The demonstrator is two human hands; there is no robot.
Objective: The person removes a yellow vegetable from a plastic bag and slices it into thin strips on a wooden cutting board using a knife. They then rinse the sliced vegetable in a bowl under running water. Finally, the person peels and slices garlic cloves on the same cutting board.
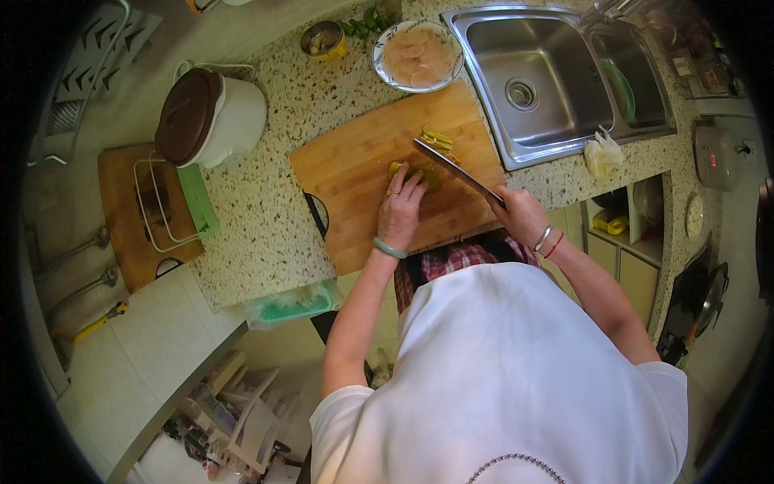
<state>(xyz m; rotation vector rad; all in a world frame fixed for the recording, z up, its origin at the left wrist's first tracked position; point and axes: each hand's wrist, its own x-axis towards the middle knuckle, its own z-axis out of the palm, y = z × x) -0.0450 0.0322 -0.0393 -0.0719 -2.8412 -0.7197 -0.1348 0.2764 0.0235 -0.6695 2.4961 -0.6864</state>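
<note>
Wooden cutting board (339,173), left grip (400,211) holding down greenish food (431,179) beneath it, right grip (520,214) wrapped around a knife (459,173).

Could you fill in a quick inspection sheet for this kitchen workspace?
Surface: wooden cutting board on speckled countertop.
Job's things: knife, yellow-green vegetable, cut strips beside the knife's tip.
Clutter: plate of thin pale slices, small yellow bowl, green leaves, beyond the board.
Hands: left hand on the vegetable; right hand grips the knife.
Cables: none certain; white loop behind the white cooker may be cord or handle.
Surroundings: double-bowl sink right of the board, crumpled bag at its near edge.
</note>
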